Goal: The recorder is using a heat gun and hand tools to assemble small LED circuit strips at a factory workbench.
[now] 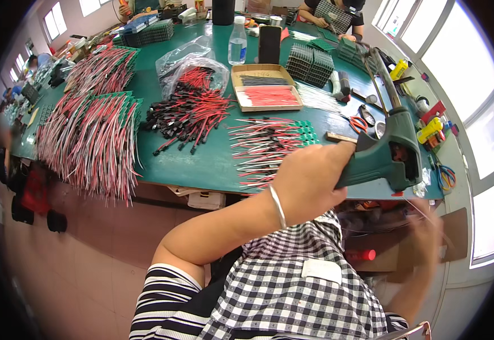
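My left hand [313,180], a metal bangle at its wrist, is wrapped round the handle of a dark green pistol-shaped tool [380,153]. The tool is over the table's right front part; its exact kind is unclear. Lower right, away from the tool, is my right hand [425,226], smeared by motion. Thin pale strands [428,212] show beside it, but whether the fingers hold them I cannot tell. Left of the tool lies a row of small green circuit boards [308,131] with red, black and white wires [261,144] attached, partly covered by my left hand.
Wired boards [97,127] are piled at left, wires hanging over the edge. Black connectors with red leads [193,113] lie mid-table. Behind are a tray of red pieces [269,96], a bottle [237,42], a phone [269,44] and orange-handled scissors [358,123]. A person [337,17] sits across.
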`<act>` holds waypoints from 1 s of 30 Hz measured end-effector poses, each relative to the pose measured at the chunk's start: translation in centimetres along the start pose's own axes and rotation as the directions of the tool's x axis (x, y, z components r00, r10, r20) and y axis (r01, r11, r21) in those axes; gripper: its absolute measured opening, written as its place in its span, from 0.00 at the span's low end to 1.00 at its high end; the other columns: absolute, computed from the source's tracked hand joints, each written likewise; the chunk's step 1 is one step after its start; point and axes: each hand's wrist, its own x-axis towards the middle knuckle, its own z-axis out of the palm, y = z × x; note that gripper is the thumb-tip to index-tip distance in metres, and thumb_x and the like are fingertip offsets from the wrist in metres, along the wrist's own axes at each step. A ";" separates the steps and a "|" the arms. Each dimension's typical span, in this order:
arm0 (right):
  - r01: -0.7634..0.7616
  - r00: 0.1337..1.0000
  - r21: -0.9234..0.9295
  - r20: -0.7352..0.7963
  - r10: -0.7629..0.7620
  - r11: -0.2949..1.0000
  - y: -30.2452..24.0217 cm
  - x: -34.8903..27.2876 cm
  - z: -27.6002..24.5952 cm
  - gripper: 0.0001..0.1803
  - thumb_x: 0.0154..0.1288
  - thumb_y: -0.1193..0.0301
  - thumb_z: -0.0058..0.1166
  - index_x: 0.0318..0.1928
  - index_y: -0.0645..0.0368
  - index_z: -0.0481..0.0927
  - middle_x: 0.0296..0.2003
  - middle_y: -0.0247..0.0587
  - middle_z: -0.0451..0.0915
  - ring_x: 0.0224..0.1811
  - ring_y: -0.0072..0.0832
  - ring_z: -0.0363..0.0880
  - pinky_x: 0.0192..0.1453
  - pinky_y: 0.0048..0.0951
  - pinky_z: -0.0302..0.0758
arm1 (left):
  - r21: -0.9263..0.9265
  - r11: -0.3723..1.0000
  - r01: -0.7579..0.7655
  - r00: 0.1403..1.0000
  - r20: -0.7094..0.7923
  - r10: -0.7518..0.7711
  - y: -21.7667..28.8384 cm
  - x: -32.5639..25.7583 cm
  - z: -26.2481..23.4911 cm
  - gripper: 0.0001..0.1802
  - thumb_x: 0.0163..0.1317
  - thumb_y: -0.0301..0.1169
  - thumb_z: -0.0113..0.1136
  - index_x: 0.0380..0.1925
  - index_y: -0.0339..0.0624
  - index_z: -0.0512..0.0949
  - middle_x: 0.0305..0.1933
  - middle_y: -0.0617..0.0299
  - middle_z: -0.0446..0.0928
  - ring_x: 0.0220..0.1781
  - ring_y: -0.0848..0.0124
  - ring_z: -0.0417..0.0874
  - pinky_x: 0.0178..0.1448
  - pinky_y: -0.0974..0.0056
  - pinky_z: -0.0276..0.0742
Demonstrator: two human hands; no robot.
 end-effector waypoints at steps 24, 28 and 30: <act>0.265 0.799 0.257 -0.599 -0.062 0.929 6.5 7.1 -0.3 0.25 0.58 0.69 0.49 0.57 0.63 0.67 0.41 0.51 0.76 0.26 0.30 0.78 0.35 0.34 0.76 | 0.568 0.728 0.385 0.922 -0.202 -0.329 -17.1 -3.4 -8.6 0.11 0.55 0.27 0.61 0.40 0.41 0.80 0.39 0.57 0.79 0.44 0.60 0.78 0.51 0.60 0.71; 0.238 0.803 0.328 -0.596 0.005 0.914 8.5 8.4 -0.4 0.23 0.61 0.68 0.46 0.57 0.62 0.67 0.42 0.49 0.75 0.26 0.29 0.77 0.37 0.35 0.75 | -0.221 0.867 0.448 0.894 0.083 -0.441 -12.3 1.1 -5.8 0.19 0.64 0.31 0.57 0.53 0.34 0.73 0.50 0.56 0.77 0.55 0.68 0.76 0.61 0.63 0.68; 0.198 0.815 0.337 -0.578 0.036 0.920 9.3 8.9 -0.7 0.22 0.63 0.68 0.45 0.57 0.60 0.67 0.42 0.47 0.74 0.27 0.28 0.76 0.38 0.34 0.73 | -0.519 0.732 0.442 0.895 0.310 -0.321 -8.3 4.0 -4.6 0.24 0.64 0.32 0.56 0.56 0.30 0.69 0.54 0.53 0.75 0.56 0.65 0.76 0.63 0.59 0.67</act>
